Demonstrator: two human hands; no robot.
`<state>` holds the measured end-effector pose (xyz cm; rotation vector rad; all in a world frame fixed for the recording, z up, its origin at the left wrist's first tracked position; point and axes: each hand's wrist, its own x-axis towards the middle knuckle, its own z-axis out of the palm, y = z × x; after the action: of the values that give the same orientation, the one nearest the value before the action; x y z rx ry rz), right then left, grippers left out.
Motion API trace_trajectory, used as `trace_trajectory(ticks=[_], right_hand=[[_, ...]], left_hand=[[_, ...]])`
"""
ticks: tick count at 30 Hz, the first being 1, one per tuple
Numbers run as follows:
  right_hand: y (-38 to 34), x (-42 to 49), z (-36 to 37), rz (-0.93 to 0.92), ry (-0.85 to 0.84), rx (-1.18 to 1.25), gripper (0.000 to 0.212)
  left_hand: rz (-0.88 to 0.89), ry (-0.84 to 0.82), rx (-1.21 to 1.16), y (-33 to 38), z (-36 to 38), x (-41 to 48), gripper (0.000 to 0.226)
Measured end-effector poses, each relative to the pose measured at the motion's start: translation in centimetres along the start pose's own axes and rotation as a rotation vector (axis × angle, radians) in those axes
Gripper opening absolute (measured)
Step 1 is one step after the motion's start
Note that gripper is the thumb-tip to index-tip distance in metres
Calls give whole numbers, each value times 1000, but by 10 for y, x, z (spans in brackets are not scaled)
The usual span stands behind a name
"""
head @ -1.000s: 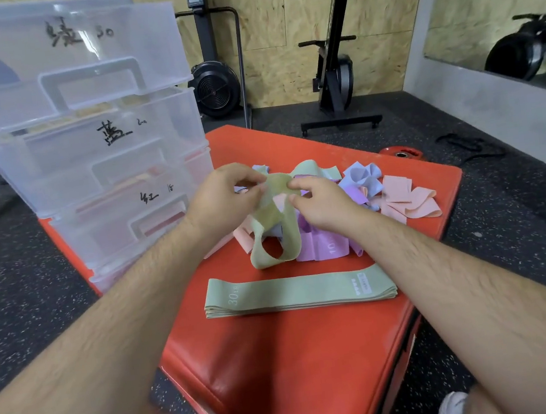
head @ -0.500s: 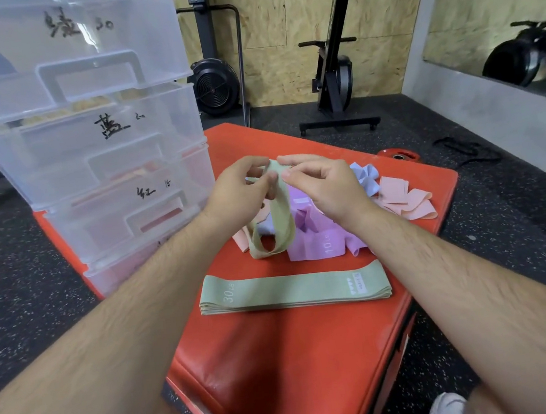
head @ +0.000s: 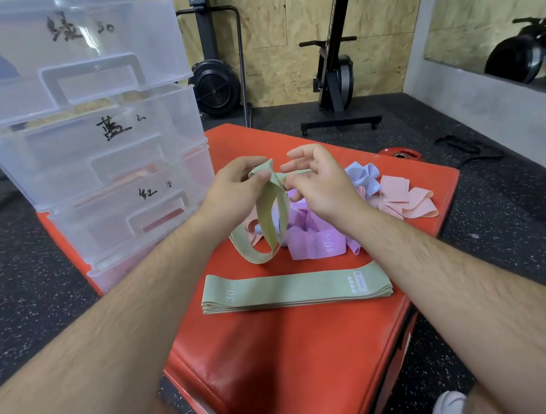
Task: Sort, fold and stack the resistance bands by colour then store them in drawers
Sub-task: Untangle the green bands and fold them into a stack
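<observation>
You are working partway through the sort. Your left hand [head: 234, 194] is pinching the top of a green band [head: 260, 258] between thumb and fingertips [head: 262, 175], and your right hand [head: 323, 183] is curling its thumb and first fingers round the same band just beside them, the other fingers spreading loose. The band is hanging as an open, twisted loop below your fingers, its bottom brushing the pad [head: 283, 360]. It is not yet flattened or folded.

Nearer you than your fingers, a green stack [head: 295, 290] is lying flat and squared, so the green sorting looks well underway. This band is probably heading onto that stack.

Plenty is waiting. Right under your fingers, purple bands [head: 313, 241] are lying crumpled. Just beyond your right fingers a blue band [head: 362, 175] is sitting bunched, and further out on that side pink bands [head: 405, 201] are sprawling loose. None of these is folded or stacked.

Off past your left fingers, the drawers [head: 94, 136] are standing shut, labelled by hand. Pinkish shapes are showing through the lower fronts, but you cannot tell whether those are bands or the pad behind. Nothing green is going in yet.

In your way, the purple heap is crowding the space under the loop, so the hanging end is likely catching on it as you flatten. A red plate [head: 399, 155] is lying beyond your right fingers, well apart.
</observation>
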<state>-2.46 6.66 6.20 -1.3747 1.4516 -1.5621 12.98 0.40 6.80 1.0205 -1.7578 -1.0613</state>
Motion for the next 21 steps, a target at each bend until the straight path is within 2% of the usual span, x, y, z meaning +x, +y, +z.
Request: trace_trajectory(ticks=[2,5,8,13,17,19,21], right_hand=[[5,2,0,0,14,-89,28],[8,4,3,36,-22,-94,24],[9,5,7,74,-36,-89,22],[8,5,10,92,10,-94,16],[5,3,12,72,6,-67,20],[6,3,12,50,6,-52,18],[6,2,13,50,10,-40,26]], left_hand=[[-25,-6,-89,3,0,-1,22],[-49,-23,-149,3,-1,-2,24],[-37,-12,-130,2,-4,-2,24],[-2,14,-92,-1,-6,-1,14],[45,1,5,1,-7,-4,20],[71,22,-4,4,-8,-5,12],[88,47,-18,6,-9,-6,5]])
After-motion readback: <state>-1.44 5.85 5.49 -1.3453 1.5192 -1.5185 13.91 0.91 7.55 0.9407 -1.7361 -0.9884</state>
